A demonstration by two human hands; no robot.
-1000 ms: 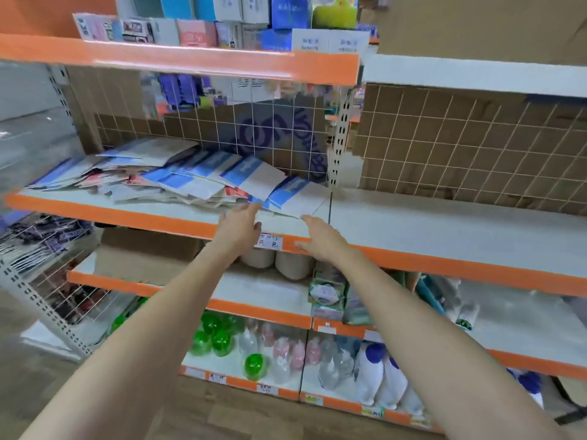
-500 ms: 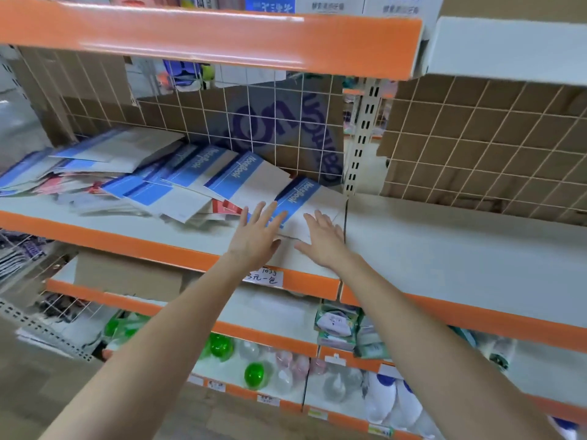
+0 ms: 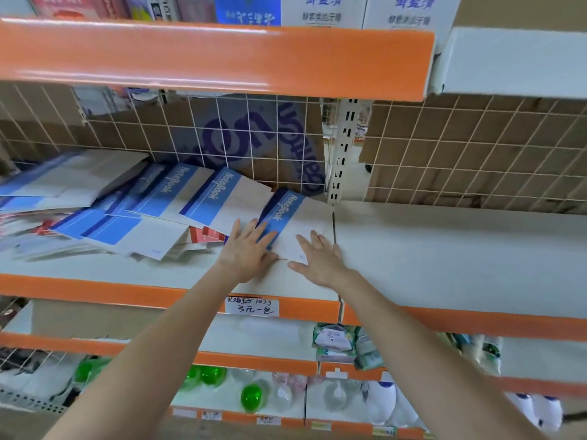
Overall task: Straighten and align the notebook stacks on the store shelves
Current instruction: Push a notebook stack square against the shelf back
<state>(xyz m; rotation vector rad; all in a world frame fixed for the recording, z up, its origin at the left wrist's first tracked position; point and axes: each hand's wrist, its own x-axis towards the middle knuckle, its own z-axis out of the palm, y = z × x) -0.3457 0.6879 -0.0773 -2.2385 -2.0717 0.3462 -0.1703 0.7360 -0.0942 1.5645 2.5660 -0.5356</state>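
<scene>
Several blue-and-white notebooks [image 3: 197, 198] lie fanned and askew across the left part of a white shelf [image 3: 444, 249] with an orange front edge. The rightmost notebook [image 3: 298, 217] lies tilted beside the shelf upright. My left hand [image 3: 247, 252] rests flat with straight fingers on that notebook's left edge. With fingers spread, my right hand [image 3: 317, 258] lies flat on its lower right corner. Red-covered booklets [image 3: 206, 235] peek out from under the pile.
A wire grid backs the shelf, with a perforated upright post [image 3: 341, 154] at mid frame. The orange upper shelf [image 3: 222, 58] hangs close overhead with boxes on it. A handwritten price tag [image 3: 252, 306] sits on the shelf edge. Lower shelves hold green and white bottles [image 3: 251, 395].
Both hands moved forward from the shelf's front edge onto the rightmost notebook and now lie flat on it. The view has come closer to the shelf.
</scene>
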